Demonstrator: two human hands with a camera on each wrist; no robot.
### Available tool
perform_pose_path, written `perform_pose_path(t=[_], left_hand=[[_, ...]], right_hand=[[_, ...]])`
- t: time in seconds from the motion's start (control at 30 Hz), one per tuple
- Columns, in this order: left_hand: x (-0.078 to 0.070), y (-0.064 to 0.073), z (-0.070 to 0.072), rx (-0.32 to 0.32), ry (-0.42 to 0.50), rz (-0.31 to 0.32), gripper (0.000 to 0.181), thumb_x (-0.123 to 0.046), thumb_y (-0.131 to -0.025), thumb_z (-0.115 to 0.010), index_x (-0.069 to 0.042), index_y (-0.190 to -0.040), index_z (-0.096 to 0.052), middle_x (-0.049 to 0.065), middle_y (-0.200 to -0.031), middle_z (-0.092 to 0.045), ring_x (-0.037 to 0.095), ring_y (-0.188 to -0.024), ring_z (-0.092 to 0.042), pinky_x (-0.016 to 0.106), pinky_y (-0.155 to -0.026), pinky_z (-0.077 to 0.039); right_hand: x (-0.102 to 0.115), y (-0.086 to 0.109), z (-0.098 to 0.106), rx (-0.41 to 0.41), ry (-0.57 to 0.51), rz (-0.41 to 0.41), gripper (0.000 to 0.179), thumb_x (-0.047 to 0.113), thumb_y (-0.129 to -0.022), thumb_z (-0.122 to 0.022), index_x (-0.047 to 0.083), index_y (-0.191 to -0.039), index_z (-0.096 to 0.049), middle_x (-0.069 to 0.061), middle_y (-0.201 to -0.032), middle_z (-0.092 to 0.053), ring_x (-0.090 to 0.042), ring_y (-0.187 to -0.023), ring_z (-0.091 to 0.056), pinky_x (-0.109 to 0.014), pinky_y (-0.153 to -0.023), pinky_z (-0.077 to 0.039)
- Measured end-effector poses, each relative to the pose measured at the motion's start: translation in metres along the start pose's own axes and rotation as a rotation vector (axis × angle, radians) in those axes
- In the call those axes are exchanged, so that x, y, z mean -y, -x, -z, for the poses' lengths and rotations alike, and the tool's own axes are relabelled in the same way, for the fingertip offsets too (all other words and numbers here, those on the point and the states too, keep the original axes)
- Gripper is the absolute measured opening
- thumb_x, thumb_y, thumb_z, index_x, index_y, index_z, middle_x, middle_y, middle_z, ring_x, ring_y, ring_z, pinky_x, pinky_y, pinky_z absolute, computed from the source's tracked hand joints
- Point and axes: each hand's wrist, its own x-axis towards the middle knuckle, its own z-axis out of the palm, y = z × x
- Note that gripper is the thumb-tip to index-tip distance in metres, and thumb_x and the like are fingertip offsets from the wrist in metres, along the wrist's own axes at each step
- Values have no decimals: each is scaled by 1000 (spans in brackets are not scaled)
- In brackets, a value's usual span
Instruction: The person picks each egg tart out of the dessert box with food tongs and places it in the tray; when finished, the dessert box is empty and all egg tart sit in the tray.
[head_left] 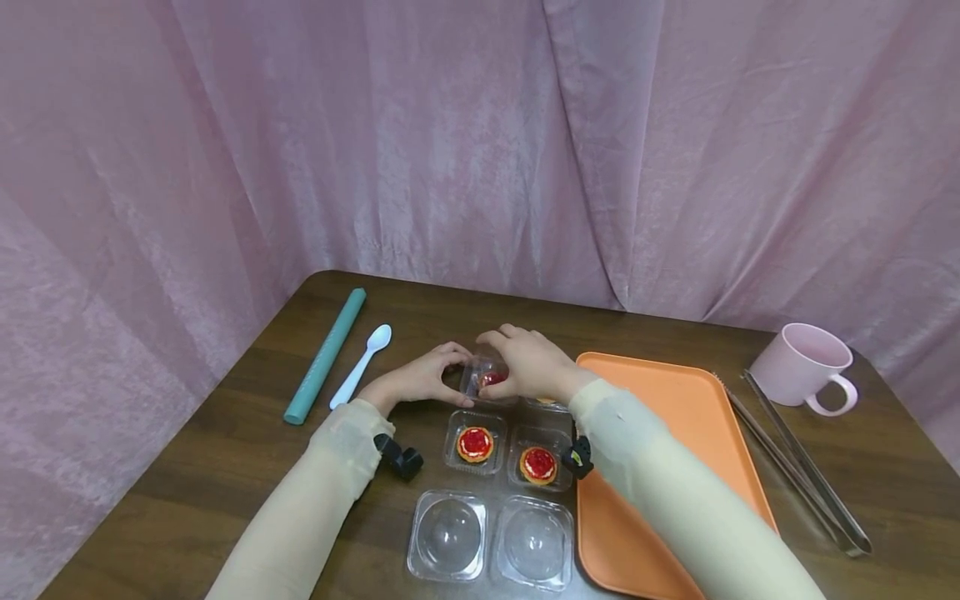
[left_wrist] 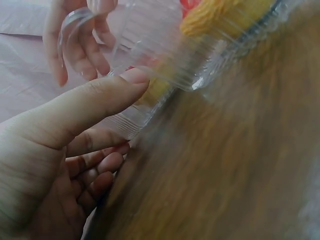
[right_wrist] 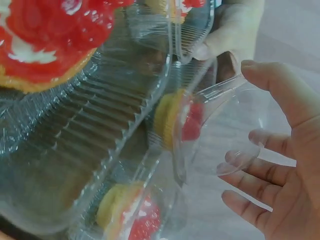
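Note:
My left hand (head_left: 420, 377) holds the side of the back-left clear plastic container, thumb and fingers around its edge. Inside that container is a small tart with red topping (head_left: 491, 380). My right hand (head_left: 531, 367) grips a clear domed plastic lid (right_wrist: 225, 135) over this tart; whether it touches the container's rim I cannot tell. Nearer stand two uncovered containers, one with a tart (head_left: 475, 445) on the left, another with a tart (head_left: 538, 465) on the right. A further container with a tart (right_wrist: 120, 210) is partly hidden under my right hand.
Two clear lids (head_left: 448, 535) lie at the front. An orange tray (head_left: 637, 533) is under my right forearm. Metal tongs (head_left: 810, 475) and a pink mug (head_left: 799, 365) are at the right. On the left lie a pale blue spoon (head_left: 362, 367) and a teal roll (head_left: 326, 357).

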Motion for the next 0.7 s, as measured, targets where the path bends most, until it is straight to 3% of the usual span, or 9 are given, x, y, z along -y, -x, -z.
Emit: perform_pose_path(t=[0.27,0.43,0.57,0.7], left_hand=[[-3,3,0,16,24,-15,73,-31,-75,-82,-8,-136,-50,10,-135,-47,26,-127,-44,46,-110,-36],[-4,4,-2,30,32,-27,79,-34,-73,-83,-10,-139,-46,10,-134,-47,25,-124,-45,45,-108,-38],[-1,5,-1,33,52,-24,82,-34,-73,-83,-13,-141,-43,10,-135,-46,25,-124,-44,45,-107,-39],[2,7,0,29,78,-44,83,-32,-73,-83,-14,-142,-42,9,-138,-46,24,-125,-43,45,-108,-38]], right_hand=[[-11,14,12,-68,-55,-44,77,47,-75,-76,7,-136,-49,-11,-131,-57,-27,-119,-56,-46,-105,-42],[-19,21,23,-150,-128,-63,79,42,-75,-78,5,-137,-47,-12,-129,-52,-26,-109,-59,-42,-96,-50],[-24,18,28,-221,-145,-49,79,43,-75,-78,6,-137,-47,-10,-125,-53,-24,-104,-59,-41,-93,-51],[-31,12,29,-240,-201,-50,77,40,-76,-78,5,-137,-46,-10,-124,-55,-26,-113,-57,-43,-96,-49]])
